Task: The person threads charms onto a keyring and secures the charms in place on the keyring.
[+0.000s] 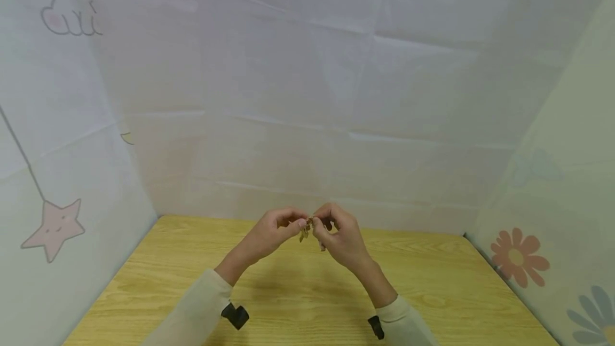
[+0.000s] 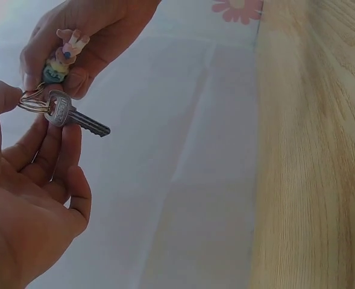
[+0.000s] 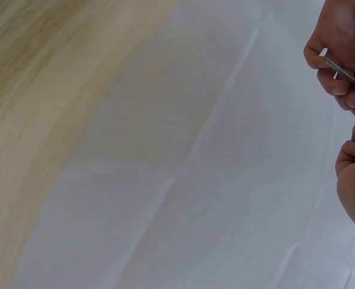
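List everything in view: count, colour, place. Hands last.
key: 1, silver, on the ring between both hands, above the table
ring: 1, metal split ring, at the left fingertips
charm: 1, small pink and teal figure, against the right hand's fingers
table: 1, light wood, under the hands
backdrop: white creased sheets behind and at the sides, printed with a pink star on the left and flowers on the right
sleeves: 2, cream, at the bottom edge
wrist mounts: 2, black, at the cuffs
left hand: pinches the ring
right hand: holds the charm end
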